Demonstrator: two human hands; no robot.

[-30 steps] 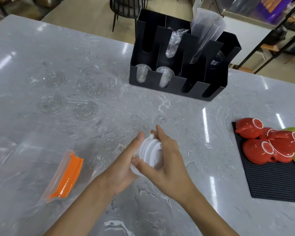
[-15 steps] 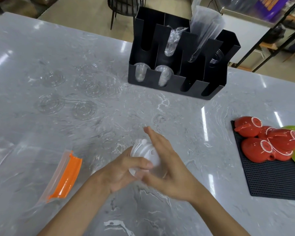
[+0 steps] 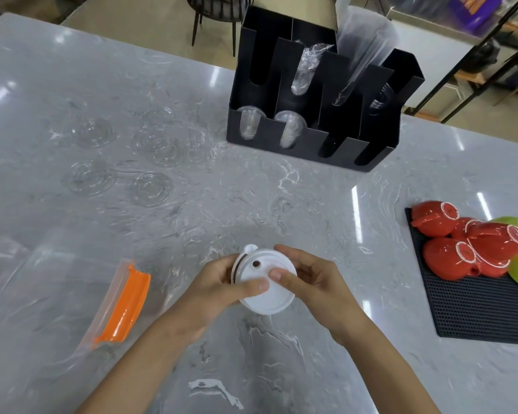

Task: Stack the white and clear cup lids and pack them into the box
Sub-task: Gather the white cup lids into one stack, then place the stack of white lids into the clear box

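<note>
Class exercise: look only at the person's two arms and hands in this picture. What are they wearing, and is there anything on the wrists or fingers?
Both forearms are bare, with no sleeves in view. The left hand and right hand wear no gloves. No watch, bracelet or ring shows on the visible wrists and fingers. The fingernails look short and unpainted.

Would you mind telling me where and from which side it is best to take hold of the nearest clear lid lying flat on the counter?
Take the clear lid by its thin outer rim, coming straight down from above. It lies flat on the counter and apart from the other lids, so a pinch across opposite edges probably works; its ribbed centre offers little to hold.
</note>
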